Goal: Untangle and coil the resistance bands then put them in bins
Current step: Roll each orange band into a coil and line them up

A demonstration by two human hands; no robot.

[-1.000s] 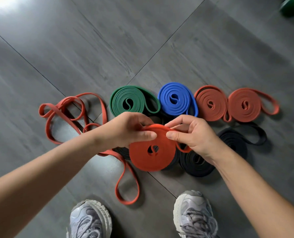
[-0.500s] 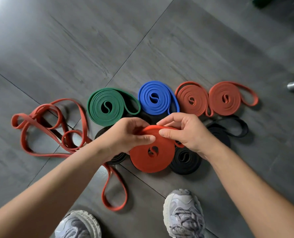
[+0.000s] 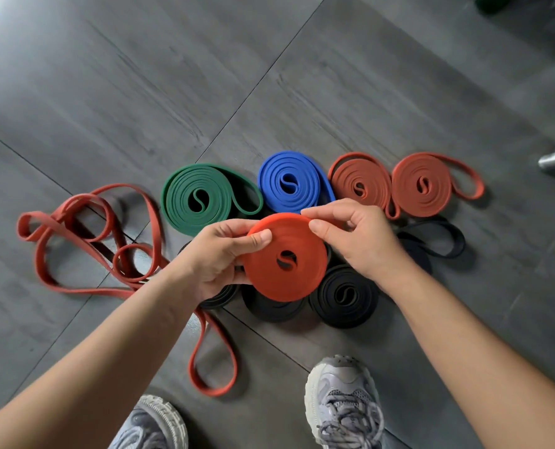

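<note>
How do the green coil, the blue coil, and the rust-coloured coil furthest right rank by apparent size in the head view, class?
1. green coil, the widest disc.
2. blue coil and the rightmost rust coil look about alike, so no rank between them. All three lie flat on the floor.

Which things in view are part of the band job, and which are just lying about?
Job: red coil held by left hand and right hand; loose red band; green coil; blue coil; black coil.
Lying about: grey shoe; dark green object.
</note>
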